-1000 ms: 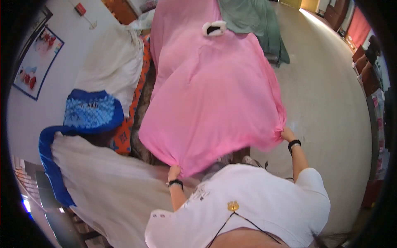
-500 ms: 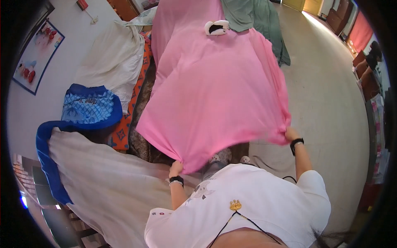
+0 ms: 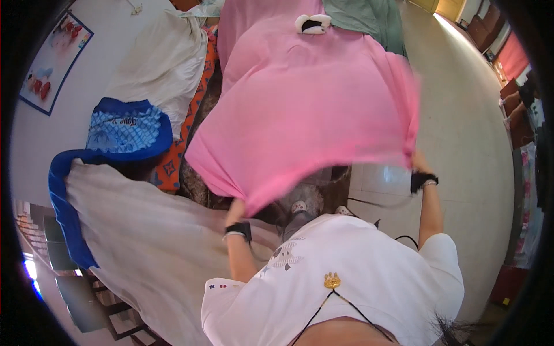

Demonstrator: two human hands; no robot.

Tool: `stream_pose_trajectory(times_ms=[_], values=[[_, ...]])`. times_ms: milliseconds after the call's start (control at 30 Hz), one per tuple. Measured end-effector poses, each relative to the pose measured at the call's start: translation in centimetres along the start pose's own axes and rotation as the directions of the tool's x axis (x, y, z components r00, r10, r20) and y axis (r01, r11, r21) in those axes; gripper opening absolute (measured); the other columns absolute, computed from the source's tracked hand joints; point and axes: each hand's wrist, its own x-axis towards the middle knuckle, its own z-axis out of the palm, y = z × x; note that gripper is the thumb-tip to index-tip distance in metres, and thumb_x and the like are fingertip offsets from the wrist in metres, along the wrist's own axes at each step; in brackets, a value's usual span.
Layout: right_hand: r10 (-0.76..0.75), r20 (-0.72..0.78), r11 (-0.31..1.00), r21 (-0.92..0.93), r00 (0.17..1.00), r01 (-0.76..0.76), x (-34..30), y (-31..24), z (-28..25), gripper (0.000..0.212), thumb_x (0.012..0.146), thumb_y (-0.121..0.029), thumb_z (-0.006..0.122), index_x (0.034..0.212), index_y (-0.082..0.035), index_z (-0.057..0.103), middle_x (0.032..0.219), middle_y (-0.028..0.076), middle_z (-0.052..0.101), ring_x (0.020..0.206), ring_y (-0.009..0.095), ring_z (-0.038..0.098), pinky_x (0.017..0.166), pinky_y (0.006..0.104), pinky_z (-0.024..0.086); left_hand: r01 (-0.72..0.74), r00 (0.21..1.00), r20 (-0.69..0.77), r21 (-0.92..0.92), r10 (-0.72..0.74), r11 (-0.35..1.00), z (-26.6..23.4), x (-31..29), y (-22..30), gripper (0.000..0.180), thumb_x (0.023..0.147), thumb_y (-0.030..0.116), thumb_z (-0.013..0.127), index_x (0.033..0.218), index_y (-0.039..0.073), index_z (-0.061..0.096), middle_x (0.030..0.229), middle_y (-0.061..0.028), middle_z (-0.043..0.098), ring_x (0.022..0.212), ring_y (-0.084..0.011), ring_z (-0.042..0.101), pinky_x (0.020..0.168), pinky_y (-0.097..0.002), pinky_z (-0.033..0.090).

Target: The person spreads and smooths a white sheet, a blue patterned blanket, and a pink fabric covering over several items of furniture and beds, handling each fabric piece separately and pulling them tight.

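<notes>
A large pink cloth (image 3: 306,109) stretches in front of me, its near edge lifted and blurred with motion. My left hand (image 3: 235,211) is closed on its near left corner. Farther to the right, my right hand (image 3: 420,164) grips the near right corner. Between them the hem bows upward, with a dark brown plush covering (image 3: 199,176) showing below and along its left side. Toward the far end, a small white padded ring with a black middle (image 3: 302,23) rests on the pink cloth. A green cloth (image 3: 369,23) lies beyond it to the right.
To the left are an orange patterned cloth (image 3: 168,168), a blue patterned cushion (image 3: 122,134) and a cream sheet with blue trim (image 3: 138,222). A dark cord (image 3: 375,203) lies on the tiled floor (image 3: 461,144). Furniture and another person's arm (image 3: 513,109) are at the right edge.
Both hands have risen and spread apart, the right one farther right, the left slightly left. The near hem of the pink cloth has lifted away from me and billows more.
</notes>
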Motion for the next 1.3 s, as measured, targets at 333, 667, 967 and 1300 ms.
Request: stream_pose_trajectory(times_ms=[333,667,967,1300], values=[[0.220,0.174,0.886,-0.447,0.960,-0.122,-4.1,4.5,1.7,0.028,0.062,-0.006,0.038,0.087,0.003,0.046,0.084,0.021,0.050,0.080,0.035,0.046,0.069,0.0394,0.037,0.039,0.997,-0.070,0.447,-0.008,0.894,-2.7,-0.7,1.8,0.031,0.072,0.026,0.039,0.079,-0.003,0.050,0.077,-0.0223,0.050,0.077,-0.0356,0.046,0.063,-0.0376,0.038],[0.128,0.668,0.901,0.232,0.734,-0.367,-5.5,1.2,15.3,0.039,0.076,-0.030,0.039,0.092,0.005,0.045,0.090,0.017,0.049,0.085,0.024,0.047,0.076,0.0323,0.035,-0.144,0.972,-0.192,-0.034,0.135,0.989,2.5,1.1,9.6,0.037,0.073,0.026,0.044,0.061,-0.009,0.041,0.057,-0.0200,0.042,0.055,-0.0269,0.041,0.052,-0.0339,0.033],[-0.313,0.949,0.683,0.199,-0.035,-0.702,-8.2,-21.9,26.3,0.066,0.074,-0.054,0.017,0.110,0.000,0.031,0.113,0.012,0.034,0.105,0.022,0.031,0.086,0.0310,0.024,-0.216,0.952,-0.289,-0.384,0.105,0.898,2.0,0.2,13.0,0.031,0.074,0.021,0.045,0.063,-0.008,0.043,0.051,-0.0107,0.041,0.050,-0.0155,0.037,0.047,-0.0307,0.033],[-0.047,0.938,0.596,0.302,0.342,-0.744,-8.3,-20.2,34.2,0.027,0.075,-0.018,0.042,0.092,0.002,0.047,0.090,0.008,0.051,0.080,0.015,0.049,0.071,0.0267,0.039,0.563,0.775,0.558,-0.823,0.297,0.077,5.6,-1.8,7.2,0.051,0.074,0.027,0.044,0.113,0.001,0.025,0.112,-0.0082,0.033,0.102,-0.0195,0.033,0.086,-0.0319,0.025]])
